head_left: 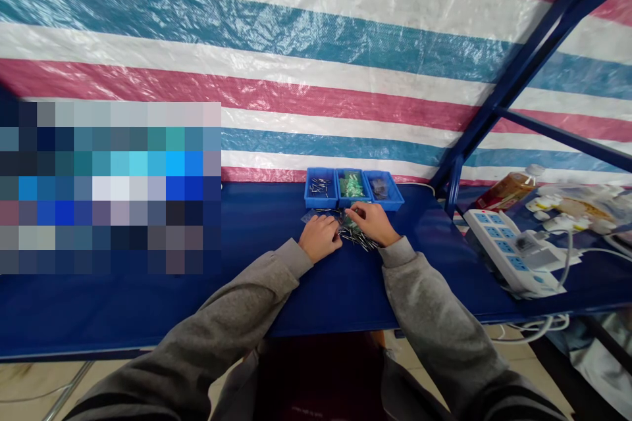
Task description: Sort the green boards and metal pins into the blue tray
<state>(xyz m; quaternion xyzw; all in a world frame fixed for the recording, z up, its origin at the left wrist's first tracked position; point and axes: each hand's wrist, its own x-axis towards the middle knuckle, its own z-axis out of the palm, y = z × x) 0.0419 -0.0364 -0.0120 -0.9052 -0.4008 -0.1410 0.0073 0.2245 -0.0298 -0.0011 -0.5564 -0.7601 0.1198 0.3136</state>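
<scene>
My left hand (320,237) rests on the blue tabletop, its fingers curled together and their tips mostly hidden. A piece of clear plastic, perhaps a small bag (309,216), shows just beyond its knuckles. To the right, my right hand (374,222) has thumb and fingers drawn together in a pinch; whatever lies between them is too small to name. Beneath and between the hands is a loose pile of thin metal pin-like pieces (363,240). Some greenish material shows under the right fingertips.
Behind the hands stand a left blue bin (309,201) with dark metal pieces, a middle bin (353,200) with green-and-white pieces, and a right bin (399,200) with greyish pieces. A power strip (494,233), cables and a bottle (508,189) lie right, past a blue frame post (453,187).
</scene>
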